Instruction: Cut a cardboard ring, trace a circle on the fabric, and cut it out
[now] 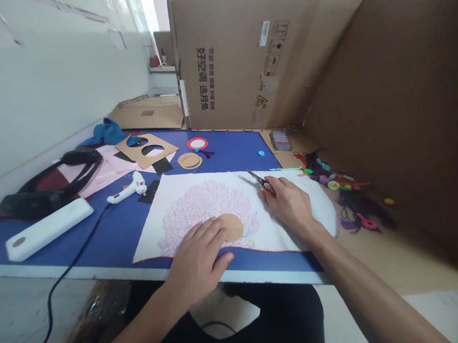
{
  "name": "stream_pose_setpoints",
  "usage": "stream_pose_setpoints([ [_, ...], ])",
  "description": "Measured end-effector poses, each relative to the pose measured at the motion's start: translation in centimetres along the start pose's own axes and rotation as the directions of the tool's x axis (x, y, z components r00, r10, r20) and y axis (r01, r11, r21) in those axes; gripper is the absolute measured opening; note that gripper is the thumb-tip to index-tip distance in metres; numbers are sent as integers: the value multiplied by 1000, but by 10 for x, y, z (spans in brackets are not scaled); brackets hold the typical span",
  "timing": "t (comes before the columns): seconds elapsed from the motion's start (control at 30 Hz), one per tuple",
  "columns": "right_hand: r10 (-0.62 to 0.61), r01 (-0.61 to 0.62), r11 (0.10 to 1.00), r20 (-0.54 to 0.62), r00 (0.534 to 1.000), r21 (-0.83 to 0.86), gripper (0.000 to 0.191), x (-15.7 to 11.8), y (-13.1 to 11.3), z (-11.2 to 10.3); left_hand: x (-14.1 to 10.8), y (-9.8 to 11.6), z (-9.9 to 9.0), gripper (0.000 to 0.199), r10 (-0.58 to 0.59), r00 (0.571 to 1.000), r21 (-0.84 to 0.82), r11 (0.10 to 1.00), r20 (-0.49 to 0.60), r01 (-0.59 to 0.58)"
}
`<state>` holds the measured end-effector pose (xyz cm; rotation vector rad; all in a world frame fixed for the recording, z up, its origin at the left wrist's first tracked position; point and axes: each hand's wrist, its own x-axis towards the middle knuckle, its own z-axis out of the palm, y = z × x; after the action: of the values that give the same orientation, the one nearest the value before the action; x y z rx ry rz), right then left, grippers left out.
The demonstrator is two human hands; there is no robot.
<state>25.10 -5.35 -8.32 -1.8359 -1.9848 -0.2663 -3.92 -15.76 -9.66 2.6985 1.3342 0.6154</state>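
A white cloth (205, 183) printed with a large pale pink flower lies across the blue tabletop. On the flower rests a round tan cardboard disc (233, 228). My left hand (201, 249) lies flat on the cloth, its fingers outstretched and the fingertips at the disc's left edge. Over the right part of the cloth, my right hand (289, 203) is closed round the orange handles of a pair of scissors (258, 178). Their dark blades point to the upper left; whether the tips touch the cloth I cannot tell.
Left lie a white glue gun (130, 188), a white bar-shaped case (49, 229) and a black headset (55, 183). Behind are cut cardboard (147, 159), cardboard rings (190, 161) and a red-rimmed oval (197, 143). Colourful cords and trinkets (334, 182) lie right. Large cardboard boxes (234, 64) wall the back.
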Motion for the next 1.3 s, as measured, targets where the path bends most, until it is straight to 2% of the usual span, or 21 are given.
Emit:
stream_pose_setpoints([
  [0.63,-5,5,1000,7,1000,-2,23,-1,0,-1,-1,0,3,43,3,998,22,1000,-56,-2],
  [1.3,12,-12,1000,25,1000,-9,24,0,-2,-2,-2,0,3,42,-1,1000,28,1000,-31,1],
])
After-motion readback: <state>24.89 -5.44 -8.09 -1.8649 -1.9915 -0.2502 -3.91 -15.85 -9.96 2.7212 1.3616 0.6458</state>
